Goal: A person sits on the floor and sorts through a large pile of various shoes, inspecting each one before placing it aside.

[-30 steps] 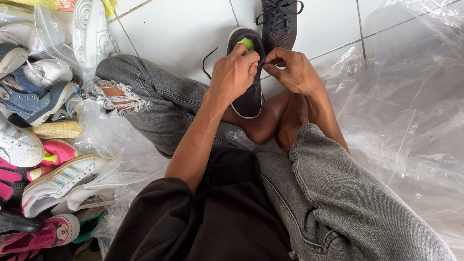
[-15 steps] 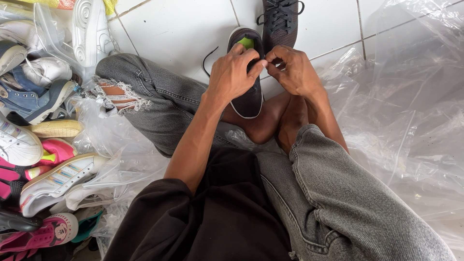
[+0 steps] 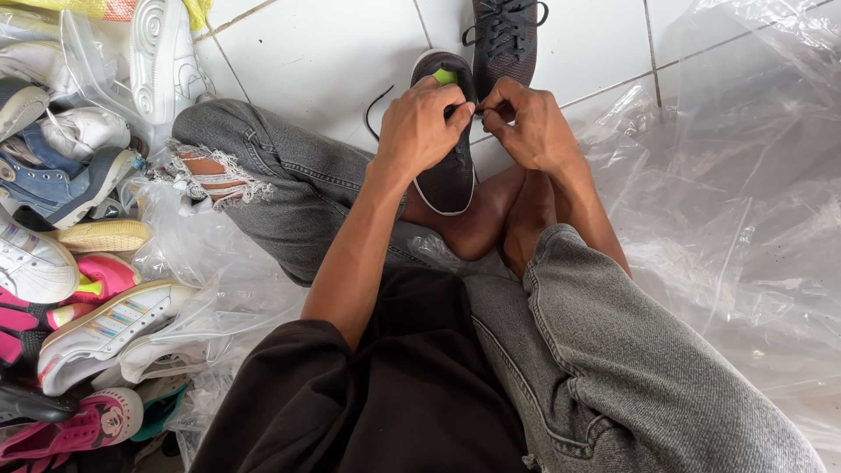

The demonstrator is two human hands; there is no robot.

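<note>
Person seated cross-legged on the white tiled floor (image 3: 333, 52), in grey denim jeans and a dark top. A dark grey mesh sneaker with a white sole edge and green insole (image 3: 448, 166) lay at upper centre of the frame, resting against the person's bare foot, heel end pointing away toward the top.

Left hand (image 3: 420, 127) was curled over the sneaker's opening, fingers bent and pinched on the black shoelace (image 3: 378, 103), whose loose end looped onto the tile to the left. Right hand (image 3: 530, 123) sat just beside it, to the right, thumb and forefinger closed on the same lace; the two hands nearly touched above the shoe.

A second dark grey lace-up sneaker (image 3: 506, 39) lay on the tile at the top edge, just beyond the first. Crumpled clear plastic sheeting (image 3: 745, 219) covered the right side of the frame. A heap of mixed shoes (image 3: 79, 263), white, blue, pink and yellow, filled the left edge, some in plastic bags.
</note>
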